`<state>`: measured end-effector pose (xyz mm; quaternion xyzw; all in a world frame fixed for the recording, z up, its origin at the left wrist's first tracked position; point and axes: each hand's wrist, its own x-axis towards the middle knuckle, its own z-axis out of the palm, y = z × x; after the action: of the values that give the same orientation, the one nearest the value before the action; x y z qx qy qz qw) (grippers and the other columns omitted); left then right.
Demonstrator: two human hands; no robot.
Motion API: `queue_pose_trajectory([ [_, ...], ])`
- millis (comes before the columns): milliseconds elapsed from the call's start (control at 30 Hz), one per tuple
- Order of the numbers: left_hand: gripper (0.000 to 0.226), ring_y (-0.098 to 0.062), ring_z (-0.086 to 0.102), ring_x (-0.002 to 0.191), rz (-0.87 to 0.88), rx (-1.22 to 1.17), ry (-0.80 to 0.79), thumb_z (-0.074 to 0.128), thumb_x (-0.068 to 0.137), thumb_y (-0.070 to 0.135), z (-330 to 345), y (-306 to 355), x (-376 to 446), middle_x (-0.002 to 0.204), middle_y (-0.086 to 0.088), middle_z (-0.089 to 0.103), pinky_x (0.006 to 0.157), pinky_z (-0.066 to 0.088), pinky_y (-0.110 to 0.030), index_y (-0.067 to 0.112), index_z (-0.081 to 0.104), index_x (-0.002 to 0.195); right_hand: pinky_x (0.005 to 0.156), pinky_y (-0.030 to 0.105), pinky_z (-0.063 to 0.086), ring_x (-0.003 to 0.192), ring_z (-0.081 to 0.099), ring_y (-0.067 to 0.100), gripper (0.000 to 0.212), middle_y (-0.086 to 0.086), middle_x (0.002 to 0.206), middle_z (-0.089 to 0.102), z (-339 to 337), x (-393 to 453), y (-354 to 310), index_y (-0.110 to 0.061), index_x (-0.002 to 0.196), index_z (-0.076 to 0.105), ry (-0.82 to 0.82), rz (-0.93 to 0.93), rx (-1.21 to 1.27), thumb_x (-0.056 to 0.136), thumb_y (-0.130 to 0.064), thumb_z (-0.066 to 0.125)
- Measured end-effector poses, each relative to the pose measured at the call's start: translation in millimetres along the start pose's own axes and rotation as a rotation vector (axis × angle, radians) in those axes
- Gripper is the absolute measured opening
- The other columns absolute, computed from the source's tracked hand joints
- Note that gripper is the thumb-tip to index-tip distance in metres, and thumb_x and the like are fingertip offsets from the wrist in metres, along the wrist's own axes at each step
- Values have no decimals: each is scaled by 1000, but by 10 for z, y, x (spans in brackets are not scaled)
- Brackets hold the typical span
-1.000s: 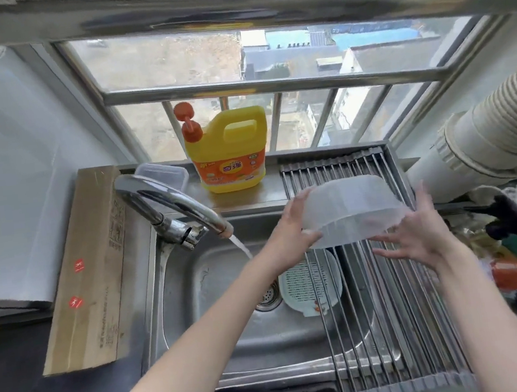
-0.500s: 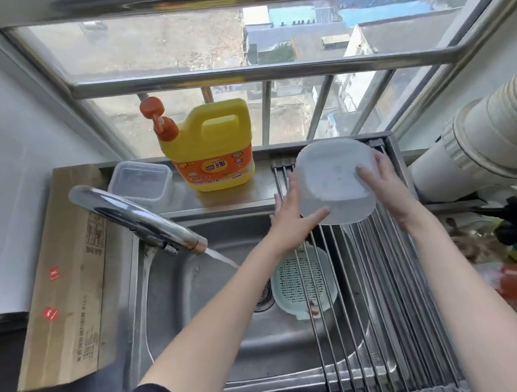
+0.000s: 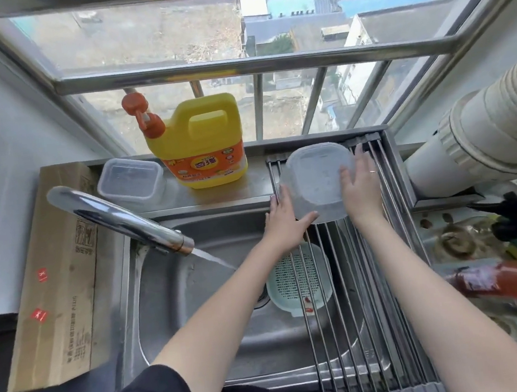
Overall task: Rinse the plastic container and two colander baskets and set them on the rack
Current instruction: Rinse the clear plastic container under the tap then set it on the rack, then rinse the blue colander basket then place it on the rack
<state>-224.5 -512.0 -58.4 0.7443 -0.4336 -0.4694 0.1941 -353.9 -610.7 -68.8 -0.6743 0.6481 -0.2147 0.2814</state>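
The translucent white plastic colander basket (image 3: 318,181) is now set upside down at the far end of the steel roll-up rack (image 3: 368,280), lowered from where it was held up half a second ago. It is steadied by both hands: the left hand (image 3: 284,222) is spread against its near-left rim, the right hand (image 3: 360,188) laid flat on its right side. The pale green colander basket (image 3: 298,279) is left in the sink (image 3: 182,299) under the rack bars, unmoved. The clear plastic container (image 3: 131,182) is kept at the sink's far-left ledge. Water is still poured from the chrome tap (image 3: 119,223).
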Motion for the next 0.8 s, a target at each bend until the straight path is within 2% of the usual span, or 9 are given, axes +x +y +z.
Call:
queue_pose_trajectory([
  [133,80,-19,0,148,24,-36,-25,50,95,21,-79,-192,-240,160,-5,-1,119,7,-34,15,-6,152,92,31,35,105,51,26,28,12,115,57,-38,-423,-206,-8,120,48,314,-346,-44,94,-17,39],
  [233,58,-16,35,139,4,-91,-42,46,92,6,-71,-605,-567,150,-3,38,111,24,-21,14,29,148,67,29,43,74,58,26,19,12,85,60,104,-1100,-313,-7,98,51,53,-590,23,84,-12,40],
  [300,47,-17,53,123,-86,-140,-35,45,88,-5,-50,-978,-779,134,-8,57,98,36,-14,7,51,133,59,35,42,70,60,31,18,10,82,60,279,-1545,-364,-9,91,52,-260,-515,-30,85,-17,37],
  [367,38,-21,58,112,-222,-133,-22,45,87,-8,-63,-1386,-962,123,-14,62,87,39,-16,2,58,121,64,35,39,84,62,34,17,10,98,60,549,-1857,-365,-10,102,49,-552,-389,-270,91,-16,38],
  [433,30,-22,60,105,-334,-118,-3,47,89,-4,-112,-1743,-1139,115,-15,65,81,40,-19,2,61,115,72,37,45,98,62,34,23,12,113,59,826,-2020,-340,-8,115,46,-688,-240,-473,93,-12,40],
  [567,18,-20,59,87,-434,-177,137,53,88,2,-193,-2151,-1400,89,-3,66,66,42,-21,15,66,92,76,33,52,104,64,27,30,11,118,61,1335,-2001,-77,-4,123,48,-688,-17,-633,96,-17,46],
  [633,23,-19,59,89,-447,-234,138,51,88,-1,-147,-2269,-1445,87,-1,65,66,42,-13,17,66,89,76,31,51,104,63,27,32,12,117,61,1459,-1962,66,-3,120,52,-686,99,-593,95,-22,52],
  [733,44,-23,56,117,-386,-271,56,39,86,-13,21,-2284,-1407,121,-12,62,96,38,-17,2,59,122,77,33,50,102,64,32,23,15,109,65,1510,-1956,190,-3,107,61,-632,208,-501,95,-19,51],
  [800,58,-20,45,131,-325,-254,-27,35,85,-13,194,-2211,-1294,139,-6,49,102,29,-14,9,45,138,74,33,49,98,64,32,20,14,104,67,1532,-1961,225,-5,101,63,-612,166,-514,95,-14,47],
])
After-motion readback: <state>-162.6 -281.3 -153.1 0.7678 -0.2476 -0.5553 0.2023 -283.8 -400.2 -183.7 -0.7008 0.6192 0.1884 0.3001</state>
